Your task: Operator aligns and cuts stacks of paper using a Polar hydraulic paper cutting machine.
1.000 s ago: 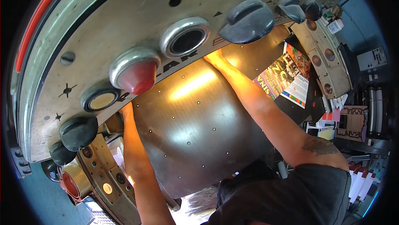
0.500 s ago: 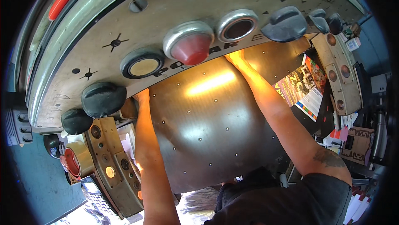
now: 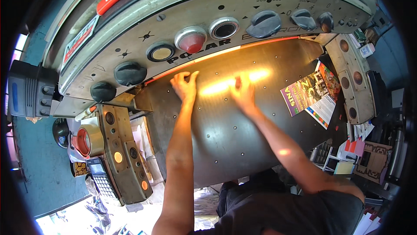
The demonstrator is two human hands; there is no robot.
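A metal machine bed dotted with small round fittings lies below a control panel with knobs and buttons. My left hand is over the bed near its back left, fingers bent and apart, with nothing in them. My right hand is to its right, in the band of orange light on the bed; its fingers are blurred. Colourful printed leaflets lie at the bed's right side, beyond my right hand.
Side units with round buttons flank the bed. A tape roll and a calculator are at the left. Cardboard and stacked papers sit at the right.
Both hands have drawn back from under the panel's edge and now show fully over the bed, closer together. The view has shifted, showing more of the panel's top and left surroundings.
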